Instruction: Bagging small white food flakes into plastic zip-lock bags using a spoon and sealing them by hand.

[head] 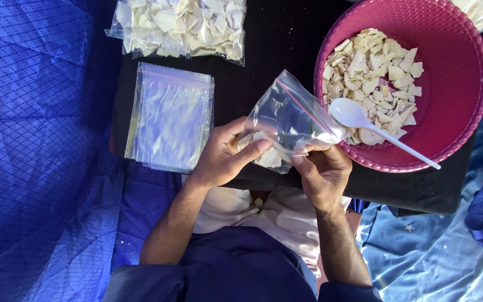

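Both grips are clamped on one small clear bag [286, 120]: the left hand [222, 156] pinches its left edge, the right hand [322, 170] its near right corner. White chips sit in its bottom. Right, a pink basket [459, 72] holds chips and a white spoon [375, 130]; left lie empty bags [171, 117] on the surface.

Black surface [275, 39] bearing a pink bowl [459, 72] of pale chips, a filled bag [180, 25], and empty clear bags [170, 117].
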